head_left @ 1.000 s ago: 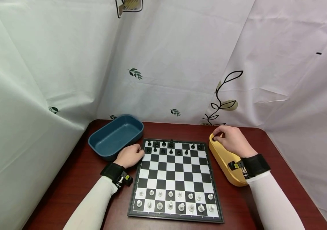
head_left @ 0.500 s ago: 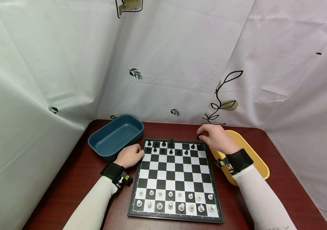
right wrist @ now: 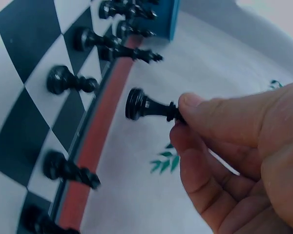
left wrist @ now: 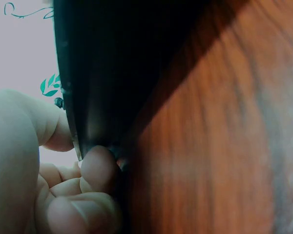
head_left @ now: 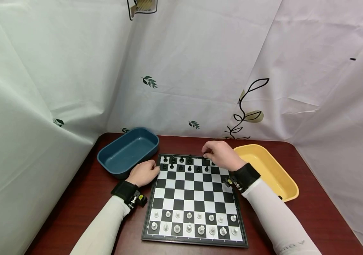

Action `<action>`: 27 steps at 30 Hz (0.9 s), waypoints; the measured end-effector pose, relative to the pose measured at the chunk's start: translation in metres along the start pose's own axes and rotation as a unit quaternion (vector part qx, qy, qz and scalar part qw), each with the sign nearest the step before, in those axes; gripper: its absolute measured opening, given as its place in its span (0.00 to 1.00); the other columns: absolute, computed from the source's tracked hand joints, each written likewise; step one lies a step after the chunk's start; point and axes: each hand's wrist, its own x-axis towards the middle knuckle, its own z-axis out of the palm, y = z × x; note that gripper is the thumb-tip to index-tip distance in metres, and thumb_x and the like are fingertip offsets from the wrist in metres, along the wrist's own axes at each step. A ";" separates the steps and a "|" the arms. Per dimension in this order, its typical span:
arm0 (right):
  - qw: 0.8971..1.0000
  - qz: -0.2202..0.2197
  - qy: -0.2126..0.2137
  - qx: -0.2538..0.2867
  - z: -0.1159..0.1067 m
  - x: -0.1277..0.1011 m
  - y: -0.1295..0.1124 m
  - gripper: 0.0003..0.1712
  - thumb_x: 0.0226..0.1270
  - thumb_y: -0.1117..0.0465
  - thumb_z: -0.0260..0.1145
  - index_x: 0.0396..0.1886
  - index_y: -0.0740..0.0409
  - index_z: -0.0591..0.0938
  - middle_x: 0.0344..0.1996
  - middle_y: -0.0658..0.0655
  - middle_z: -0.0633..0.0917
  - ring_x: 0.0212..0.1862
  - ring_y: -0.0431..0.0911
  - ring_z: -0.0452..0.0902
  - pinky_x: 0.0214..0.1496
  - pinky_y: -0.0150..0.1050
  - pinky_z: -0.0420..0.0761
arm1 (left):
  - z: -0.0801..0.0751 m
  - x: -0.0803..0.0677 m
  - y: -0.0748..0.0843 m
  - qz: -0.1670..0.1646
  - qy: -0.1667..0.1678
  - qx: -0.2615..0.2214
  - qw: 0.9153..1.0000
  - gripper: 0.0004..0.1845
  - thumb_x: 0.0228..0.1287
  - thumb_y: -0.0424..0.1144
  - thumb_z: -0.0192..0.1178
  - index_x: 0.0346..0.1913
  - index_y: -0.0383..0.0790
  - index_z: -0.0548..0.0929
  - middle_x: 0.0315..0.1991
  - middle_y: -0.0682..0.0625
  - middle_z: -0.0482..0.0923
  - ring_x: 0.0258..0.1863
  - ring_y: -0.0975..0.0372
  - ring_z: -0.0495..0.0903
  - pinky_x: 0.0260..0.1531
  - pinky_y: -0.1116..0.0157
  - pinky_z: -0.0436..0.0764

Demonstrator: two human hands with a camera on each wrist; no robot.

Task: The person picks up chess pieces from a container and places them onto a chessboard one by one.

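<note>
The chessboard (head_left: 194, 185) lies on the table with white pieces along its near two rows and black pieces at the far end. At the board's left edge, my left hand (head_left: 143, 173) grips the rim; the left wrist view shows its fingers (left wrist: 98, 168) curled at the dark edge. My right hand (head_left: 222, 154) is over the far right part of the board. Between thumb and fingertips it pinches a black chess piece (right wrist: 154, 107) by the top, base toward the board; its head is hidden by the fingers. A black pawn (right wrist: 68, 81) stands close by.
A blue bin (head_left: 101, 160) stands beyond the left hand. Right of the board is a yellow bin (head_left: 272, 166), with a small black piece (head_left: 280, 197) at its near end, partly behind the right sleeve. A white cloth (head_left: 181, 88) hangs behind the table.
My right hand has moved left from the yellow bin to over the board's far side, carrying the black chess piece. The left hand has stayed at the board's edge.
</note>
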 end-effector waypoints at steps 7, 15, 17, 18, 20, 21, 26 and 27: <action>1.000 0.000 -0.011 -0.008 0.017 0.006 -0.005 0.07 0.72 0.69 0.79 0.45 0.57 0.91 0.39 0.52 0.90 0.39 0.44 0.84 0.46 0.45 0.85 | -0.002 -0.001 0.001 0.000 0.003 0.001 1.000 0.15 0.76 0.46 0.57 0.29 0.46 0.75 0.25 0.50 0.69 0.23 0.56 0.71 0.30 0.59 0.67; 1.000 0.015 -0.020 -0.007 0.031 0.012 -0.004 0.07 0.73 0.69 0.78 0.46 0.58 0.91 0.40 0.52 0.89 0.39 0.44 0.83 0.46 0.45 0.84 | 0.000 -0.001 0.000 0.001 -0.001 -0.001 1.000 0.15 0.77 0.46 0.56 0.29 0.46 0.76 0.25 0.50 0.69 0.23 0.56 0.70 0.30 0.59 0.67; 1.000 0.015 -0.020 -0.005 0.033 0.013 -0.003 0.06 0.73 0.68 0.78 0.46 0.57 0.91 0.39 0.51 0.89 0.39 0.43 0.83 0.46 0.45 0.84 | 0.000 -0.001 0.000 0.001 0.000 -0.001 1.000 0.15 0.77 0.46 0.56 0.29 0.46 0.76 0.25 0.50 0.69 0.23 0.56 0.70 0.30 0.59 0.67; 1.000 0.014 -0.020 -0.005 0.034 0.013 -0.003 0.07 0.72 0.68 0.78 0.46 0.57 0.91 0.39 0.51 0.89 0.39 0.43 0.83 0.46 0.44 0.84 | 0.000 -0.001 0.000 0.001 0.001 0.000 1.000 0.15 0.77 0.46 0.56 0.29 0.46 0.76 0.25 0.50 0.69 0.23 0.56 0.70 0.31 0.59 0.67; 1.000 0.013 -0.022 -0.005 0.036 0.013 -0.002 0.06 0.72 0.68 0.78 0.45 0.56 0.91 0.39 0.51 0.89 0.39 0.43 0.82 0.45 0.44 0.84 | 0.000 -0.001 0.000 0.001 0.002 0.001 1.000 0.14 0.77 0.46 0.56 0.29 0.46 0.76 0.25 0.50 0.70 0.24 0.56 0.70 0.31 0.59 0.67; 1.000 0.013 -0.022 -0.005 0.037 0.013 -0.002 0.06 0.72 0.68 0.78 0.45 0.56 0.91 0.39 0.51 0.89 0.39 0.43 0.82 0.45 0.44 0.84 | 0.000 -0.001 0.000 0.001 0.002 0.002 1.000 0.14 0.77 0.46 0.56 0.29 0.46 0.76 0.25 0.50 0.70 0.24 0.56 0.71 0.31 0.59 0.67; 1.000 0.013 -0.022 -0.010 0.039 0.014 -0.001 0.07 0.72 0.69 0.78 0.45 0.55 0.90 0.40 0.51 0.90 0.39 0.43 0.82 0.46 0.44 0.84 | 0.000 -0.001 0.000 0.000 0.003 0.002 1.000 0.14 0.77 0.45 0.56 0.30 0.46 0.76 0.25 0.50 0.70 0.24 0.56 0.71 0.31 0.59 0.68; 1.000 0.015 -0.022 -0.010 0.039 0.014 -0.001 0.07 0.73 0.68 0.78 0.45 0.55 0.90 0.40 0.51 0.90 0.39 0.43 0.82 0.46 0.44 0.84 | 0.000 -0.001 0.000 0.000 0.002 0.001 1.000 0.14 0.77 0.45 0.56 0.30 0.46 0.76 0.25 0.50 0.70 0.24 0.56 0.71 0.31 0.59 0.67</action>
